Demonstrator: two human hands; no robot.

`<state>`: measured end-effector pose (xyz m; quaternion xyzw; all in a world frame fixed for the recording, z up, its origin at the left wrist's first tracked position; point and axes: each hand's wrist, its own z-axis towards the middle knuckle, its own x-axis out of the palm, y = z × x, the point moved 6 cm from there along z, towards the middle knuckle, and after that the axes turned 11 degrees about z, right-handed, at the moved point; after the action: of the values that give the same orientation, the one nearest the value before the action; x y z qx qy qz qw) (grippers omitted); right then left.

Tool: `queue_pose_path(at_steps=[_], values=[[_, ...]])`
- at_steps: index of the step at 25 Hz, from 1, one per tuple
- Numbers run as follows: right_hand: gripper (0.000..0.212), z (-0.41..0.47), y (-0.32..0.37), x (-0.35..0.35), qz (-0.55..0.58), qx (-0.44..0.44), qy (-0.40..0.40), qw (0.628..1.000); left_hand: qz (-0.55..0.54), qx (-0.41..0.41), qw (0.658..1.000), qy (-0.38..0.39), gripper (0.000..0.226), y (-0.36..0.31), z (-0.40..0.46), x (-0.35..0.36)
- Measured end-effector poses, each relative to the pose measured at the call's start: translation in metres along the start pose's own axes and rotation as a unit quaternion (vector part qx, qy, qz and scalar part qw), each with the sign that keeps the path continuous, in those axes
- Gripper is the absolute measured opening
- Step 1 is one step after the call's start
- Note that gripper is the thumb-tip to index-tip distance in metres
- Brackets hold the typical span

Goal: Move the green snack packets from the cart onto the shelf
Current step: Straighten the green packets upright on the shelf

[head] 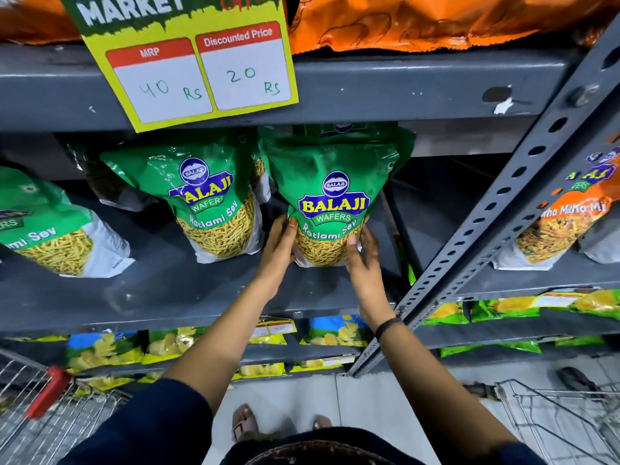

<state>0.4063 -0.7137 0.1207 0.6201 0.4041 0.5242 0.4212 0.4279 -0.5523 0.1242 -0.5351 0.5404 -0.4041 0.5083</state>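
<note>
A green Balaji Ratlami Sev packet [332, 182] stands upright on the grey shelf [161, 283], right of centre. My left hand [276, 245] presses its lower left side and my right hand [364, 253] its lower right side, both gripping the bottom of the bag. A second green packet [208, 199] stands just to its left, and a third [43, 226] leans at the far left edge. More green packets show behind these two. A wire cart [43, 411] with a red handle sits at the bottom left; its contents are out of view.
A yellow price sign [201, 72] hangs from the shelf above. Orange packets [557, 226] fill the bay to the right, past a slanted perforated upright [496, 209]. Yellow and green snack bags line the lower shelves. A second wire cart [563, 421] stands at the bottom right.
</note>
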Motion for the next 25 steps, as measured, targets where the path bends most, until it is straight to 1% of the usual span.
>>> queue_pose_path(at_steps=[1, 2, 3, 4, 5, 6, 7, 8, 9, 10, 11, 12, 13, 14, 16, 18, 19, 21, 23, 25], values=[[0.049, 0.001, 0.001, 0.001, 0.004, -0.002, -0.008, 1.000, 0.000, 0.003, 1.000, 0.004, 0.036, -0.001, 0.000, 0.000], [0.049, -0.001, 0.001, 0.001, 0.009, -0.009, -0.034, 0.999, 0.005, 0.006, 1.000, 0.005, 0.038, -0.001, 0.000, -0.001], [0.048, -0.006, 0.000, -0.002, 0.013, -0.019, -0.080, 0.997, 0.019, 0.013, 1.000, -0.005, 0.038, 0.000, -0.001, -0.005], [0.041, -0.014, -0.002, -0.006, 0.008, -0.040, -0.138, 0.990, 0.039, 0.026, 0.998, -0.033, 0.037, 0.002, -0.005, -0.011], [0.031, -0.027, -0.007, -0.007, -0.006, -0.067, -0.184, 0.981, 0.056, 0.044, 0.994, -0.083, 0.033, 0.006, -0.014, -0.022], [0.020, -0.041, -0.014, -0.004, -0.027, -0.088, -0.192, 0.977, 0.060, 0.061, 0.983, -0.160, 0.028, 0.012, -0.026, -0.037], [0.015, -0.054, -0.021, 0.007, -0.053, -0.099, -0.160, 0.981, 0.048, 0.073, 0.963, -0.257, 0.025, 0.019, -0.043, -0.055], [0.013, -0.062, -0.031, 0.024, -0.070, -0.094, -0.099, 0.988, 0.035, 0.076, 0.931, -0.355, 0.026, 0.027, -0.058, -0.077], [0.013, -0.064, -0.040, 0.047, -0.080, -0.076, -0.029, 0.993, 0.031, 0.066, 0.901, -0.428, 0.030, 0.036, -0.068, -0.099], [0.017, -0.060, -0.045, 0.073, -0.091, -0.059, 0.037, 0.993, 0.031, 0.046, 0.885, -0.462, 0.036, 0.042, -0.069, -0.118], [0.028, -0.050, -0.045, 0.100, -0.105, -0.053, 0.087, 0.989, 0.031, 0.026, 0.885, -0.463, 0.041, 0.045, -0.062, -0.135], [0.041, -0.037, -0.043, 0.125, -0.115, -0.051, 0.116, 0.985, 0.023, 0.007, 0.900, -0.435, 0.044, 0.046, -0.052, -0.150], [0.053, -0.023, -0.041, 0.148, -0.113, -0.047, 0.125, 0.985, 0.010, -0.008, 0.923, -0.385, 0.045, 0.046, -0.038, -0.163], [0.060, -0.007, -0.039, 0.165, -0.100, -0.038, 0.128, 0.986, 0.006, -0.011, 0.948, -0.319, 0.046, 0.041, -0.023, -0.172], [0.061, 0.018, -0.038, 0.183, -0.076, -0.005, 0.133, 0.988, 0.037, 0.006, 0.983, -0.181, 0.046, 0.029, 0.001, -0.174], [0.055, 0.025, -0.045, 0.187, -0.060, 0.018, 0.126, 0.990, 0.054, 0.018, 0.996, -0.074, 0.039, 0.027, 0.016, -0.173], [0.050, 0.020, -0.049, 0.189, -0.049, 0.007, 0.113, 0.992, 0.056, 0.025, 0.997, -0.041, 0.033, 0.028, 0.019, -0.175], [0.049, 0.003, -0.058, 0.191, -0.026, -0.031, 0.070, 0.997, 0.065, 0.037, 0.997, -0.013, 0.025, 0.036, 0.020, -0.182], [0.058, -0.013, -0.063, 0.191, -0.016, -0.047, 0.033, 0.998, 0.080, 0.046, 0.996, 0.001, 0.020, 0.040, 0.014, -0.188], [0.072, -0.022, -0.065, 0.195, -0.012, -0.052, 0.020, 0.998, 0.086, 0.043, 0.995, 0.022, 0.018, 0.036, 0.007, -0.191]])
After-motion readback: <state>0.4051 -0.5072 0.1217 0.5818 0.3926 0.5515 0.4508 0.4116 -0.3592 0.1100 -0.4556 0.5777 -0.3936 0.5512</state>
